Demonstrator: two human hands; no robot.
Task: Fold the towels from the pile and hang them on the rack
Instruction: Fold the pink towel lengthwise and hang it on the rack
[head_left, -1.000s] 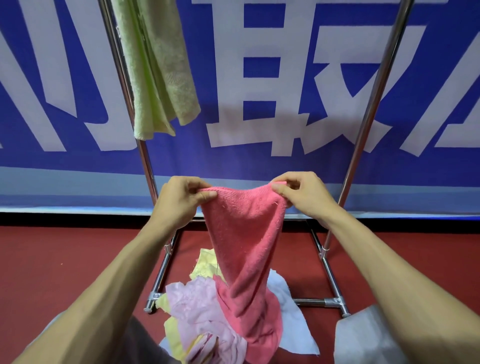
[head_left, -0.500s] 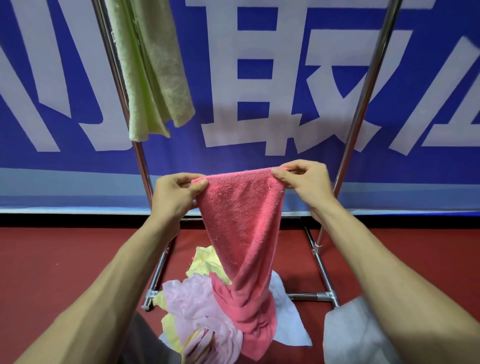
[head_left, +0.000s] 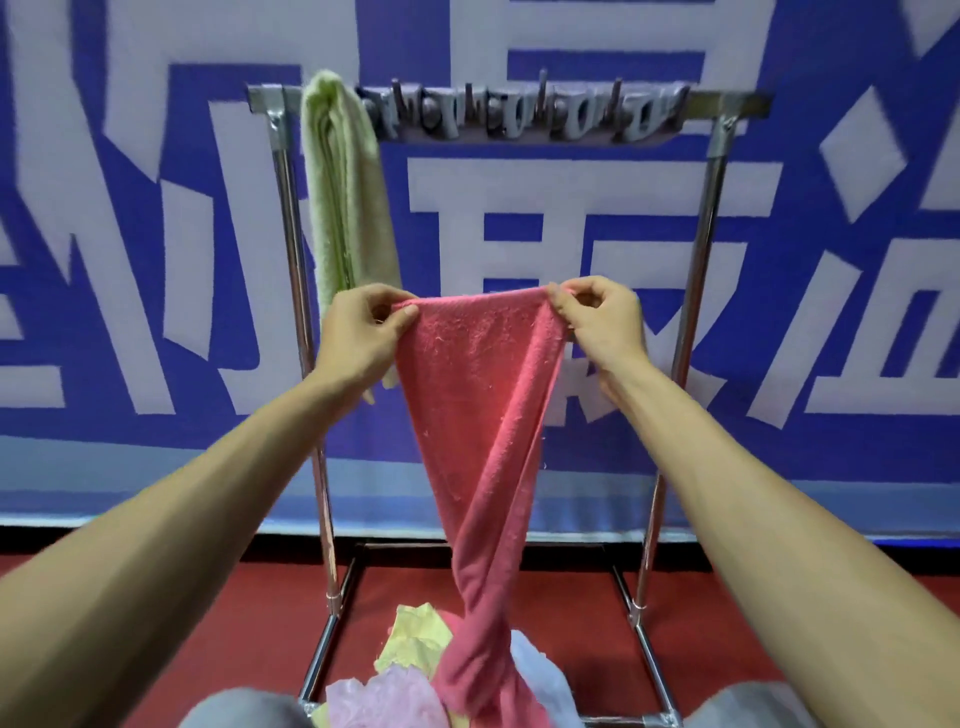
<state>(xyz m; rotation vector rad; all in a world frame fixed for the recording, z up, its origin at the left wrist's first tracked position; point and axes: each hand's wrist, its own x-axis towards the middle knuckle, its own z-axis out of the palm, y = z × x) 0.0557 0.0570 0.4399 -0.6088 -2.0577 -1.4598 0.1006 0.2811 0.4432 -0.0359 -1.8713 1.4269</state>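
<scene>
- Fingers (head_left: 402, 316) of left hand (head_left: 358, 340) and right hand (head_left: 605, 325) pinching top corners of pink towel (head_left: 478, 395), spread before rack (head_left: 698, 270).
- Not yet folded; twisted tail trailing into pile (head_left: 415, 636) at rack's foot.
- Done: green towel (head_left: 345, 208) hung at rack's left end.
- Left, judging so: folding, hanging, then the pile.

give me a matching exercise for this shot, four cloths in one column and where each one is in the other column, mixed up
Things
1. pink towel
2. green towel
3. yellow towel
4. white cloth

Places
A. in the pile on the floor, left of the dangling twisted end
B. draped over the left end of the top bar of the rack
C. pinched at its top corners by the left hand and right hand
D. in the pile, right of the dangling twisted end

Pairs: 1-C, 2-B, 3-A, 4-D
</scene>
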